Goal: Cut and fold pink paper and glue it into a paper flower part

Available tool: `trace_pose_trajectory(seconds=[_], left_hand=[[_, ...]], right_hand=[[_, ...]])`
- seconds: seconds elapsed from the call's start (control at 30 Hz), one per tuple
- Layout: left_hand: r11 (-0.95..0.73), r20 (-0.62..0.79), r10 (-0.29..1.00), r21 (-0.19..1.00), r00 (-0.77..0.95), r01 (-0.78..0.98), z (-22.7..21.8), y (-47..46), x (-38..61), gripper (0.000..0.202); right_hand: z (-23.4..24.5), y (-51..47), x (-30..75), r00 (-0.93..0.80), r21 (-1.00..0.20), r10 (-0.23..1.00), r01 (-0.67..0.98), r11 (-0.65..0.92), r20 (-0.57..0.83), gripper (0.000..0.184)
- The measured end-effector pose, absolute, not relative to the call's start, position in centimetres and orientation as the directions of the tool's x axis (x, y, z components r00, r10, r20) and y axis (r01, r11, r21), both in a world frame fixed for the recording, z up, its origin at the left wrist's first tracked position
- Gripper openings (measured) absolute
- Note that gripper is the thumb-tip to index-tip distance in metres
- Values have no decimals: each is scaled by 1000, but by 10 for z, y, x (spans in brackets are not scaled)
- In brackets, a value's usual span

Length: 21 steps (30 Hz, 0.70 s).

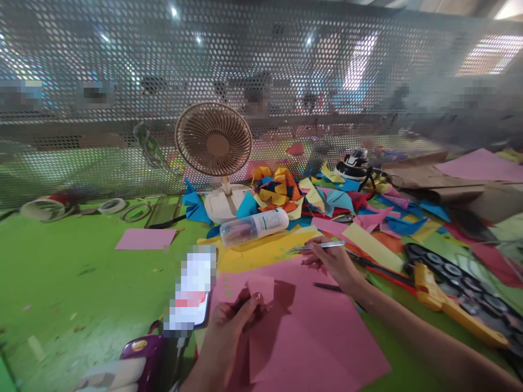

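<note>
My left hand [231,321] pinches a small folded piece of pink paper [260,287] over a large pink sheet [310,332] on the green table. My right hand [333,261] is closed around a thin silver pen-like tool [316,246] that points left, above the far edge of the pink sheet and a yellow sheet [257,253]. A dark pen [327,286] lies on the pink sheet just under that hand.
A small beige fan [214,144] stands behind a lying plastic bottle [254,226]. A heap of folded coloured paper [327,201] fills the back right. A phone [191,288], a yellow glue gun [445,302], tape rolls [112,206] and a perforated metal screen [122,65] surround the table.
</note>
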<state>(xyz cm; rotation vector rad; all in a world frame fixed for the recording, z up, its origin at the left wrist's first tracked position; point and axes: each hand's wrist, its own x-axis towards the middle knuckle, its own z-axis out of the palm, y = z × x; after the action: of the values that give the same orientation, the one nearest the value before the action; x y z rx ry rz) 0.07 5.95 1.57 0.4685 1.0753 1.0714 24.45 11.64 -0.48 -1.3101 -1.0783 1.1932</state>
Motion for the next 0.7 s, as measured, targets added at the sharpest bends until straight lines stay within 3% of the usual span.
trace_pose_trajectory(seconds=[0.7], left_hand=[[456,-490,870,769,44,-448,24,60,3,29]], right_hand=[[-13,119,244,99,-993,989,-52,-106,-111,40]])
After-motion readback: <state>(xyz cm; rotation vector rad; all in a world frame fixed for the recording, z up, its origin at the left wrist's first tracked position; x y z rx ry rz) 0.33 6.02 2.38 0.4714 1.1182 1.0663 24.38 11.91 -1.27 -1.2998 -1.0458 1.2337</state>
